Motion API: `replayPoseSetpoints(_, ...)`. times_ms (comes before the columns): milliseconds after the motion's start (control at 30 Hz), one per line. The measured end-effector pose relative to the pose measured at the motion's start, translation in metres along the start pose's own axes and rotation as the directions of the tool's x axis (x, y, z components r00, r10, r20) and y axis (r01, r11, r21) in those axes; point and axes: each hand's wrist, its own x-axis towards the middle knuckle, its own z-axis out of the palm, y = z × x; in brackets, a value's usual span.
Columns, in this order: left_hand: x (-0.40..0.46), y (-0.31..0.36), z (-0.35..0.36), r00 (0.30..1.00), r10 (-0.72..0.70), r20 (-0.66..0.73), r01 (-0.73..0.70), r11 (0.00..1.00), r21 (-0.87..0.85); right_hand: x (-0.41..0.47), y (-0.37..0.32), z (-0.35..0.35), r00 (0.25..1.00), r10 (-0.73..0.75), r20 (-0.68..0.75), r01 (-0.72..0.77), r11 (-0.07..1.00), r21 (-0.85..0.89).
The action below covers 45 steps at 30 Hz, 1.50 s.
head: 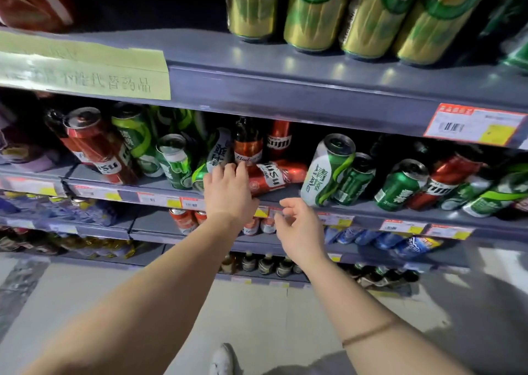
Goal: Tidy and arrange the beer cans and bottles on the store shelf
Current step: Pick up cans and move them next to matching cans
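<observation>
Nearest the lens, a white shoe (222,360) stands on the pale floor (85,303), and my two bare forearms rise from the lower corners toward the grey shelf (285,89). Left hand (228,191): grip spread, fingertips laid on a red can (278,176) lying on its side at the middle of the beer tier; the fingers rest on it without closing round it. Behind this hand stands a brown bottle (248,143) with a red label, upright. Right hand (300,226): grip loosely curled and holding nothing, poised just in front of the shelf edge with its price tags (400,226), apart from every can. Right of the fallen can, a white-and-green can (328,171) leans sideways against smaller green cans (400,186). On the left of the same tier, red cans (94,146) and green cans (171,163) tilt against one another. Upper tier: tall gold-and-green cans (314,11) stand in a row. A pale green notice (85,69) covers the upper shelf edge at left.
</observation>
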Motion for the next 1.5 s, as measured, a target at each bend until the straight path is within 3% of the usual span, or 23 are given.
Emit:
replayPoseSetpoints(133, 0.004, -0.012, 0.007, 0.998, 0.058, 0.015, -0.06, 0.987, 0.149, 0.005, -0.004, 0.005, 0.999, 0.048, 0.01, -0.047, 0.997, -0.057)
replayPoseSetpoints(300, 0.012, -0.026, -0.007, 0.991, 0.127, -0.032, -0.126, 0.992, 0.021, 0.012, -0.012, 0.012, 1.0, 0.004, -0.001, -0.005, 0.993, -0.122)
replayPoseSetpoints(367, 0.009, -0.024, -0.016, 0.986, 0.142, -0.085, -0.156, 0.967, -0.201, 0.014, -0.018, 0.015, 0.999, -0.023, -0.034, 0.019, 0.993, -0.113)
replayPoseSetpoints(433, 0.004, -0.013, -0.031, 0.995, 0.068, -0.075, -0.098, 0.826, -0.554, 0.015, -0.026, 0.018, 0.994, -0.044, -0.096, 0.035, 0.996, -0.088)
replayPoseSetpoints(500, 0.002, 0.001, -0.043, 0.995, -0.015, -0.097, -0.058, 0.71, -0.702, 0.019, -0.032, 0.021, 0.981, -0.043, -0.191, 0.036, 0.999, -0.04)
replayPoseSetpoints(567, 0.004, 0.012, -0.048, 0.989, -0.045, -0.144, -0.074, 0.686, -0.724, 0.026, -0.036, 0.022, 0.967, -0.015, -0.256, 0.019, 1.0, 0.013)
replayPoseSetpoints(733, 0.011, 0.023, -0.051, 1.0, 0.007, -0.03, -0.027, 0.664, -0.747, 0.038, -0.037, 0.013, 0.957, 0.047, -0.287, -0.031, 0.998, 0.059)
replayPoseSetpoints(833, 0.001, 0.002, -0.034, 0.97, -0.15, -0.193, -0.019, 0.742, -0.67, 0.047, -0.036, 0.008, 0.955, 0.097, -0.281, -0.086, 0.995, 0.049)
replayPoseSetpoints(900, -0.009, -0.021, -0.018, 0.897, -0.378, -0.228, 0.152, 0.749, -0.645, 0.05, -0.036, 0.008, 0.961, 0.098, -0.26, -0.098, 0.995, 0.014)
replayPoseSetpoints(967, -0.014, -0.037, -0.004, 0.819, -0.563, -0.11, 0.382, 0.678, -0.629, 0.051, -0.031, 0.01, 0.968, 0.084, -0.235, -0.088, 0.996, -0.005)
replayPoseSetpoints(1067, -0.011, -0.041, 0.012, 0.787, -0.616, 0.013, 0.53, 0.667, -0.524, 0.049, -0.025, 0.013, 0.973, 0.073, -0.217, -0.079, 0.997, -0.018)
replayPoseSetpoints(1300, -0.003, -0.036, 0.024, 0.758, -0.651, -0.034, 0.543, 0.66, -0.52, 0.05, -0.026, 0.022, 0.988, 0.092, -0.123, -0.099, 0.994, -0.054)
replayPoseSetpoints(1433, -0.007, -0.038, 0.005, 0.799, -0.596, -0.075, 0.347, 0.559, -0.753, 0.053, -0.031, 0.027, 0.986, 0.124, -0.113, -0.124, 0.992, 0.007)
replayPoseSetpoints(1500, -0.005, -0.037, -0.012, 0.825, -0.553, -0.116, 0.261, 0.554, -0.79, 0.053, -0.032, 0.028, 0.982, 0.149, -0.114, -0.145, 0.989, 0.044)
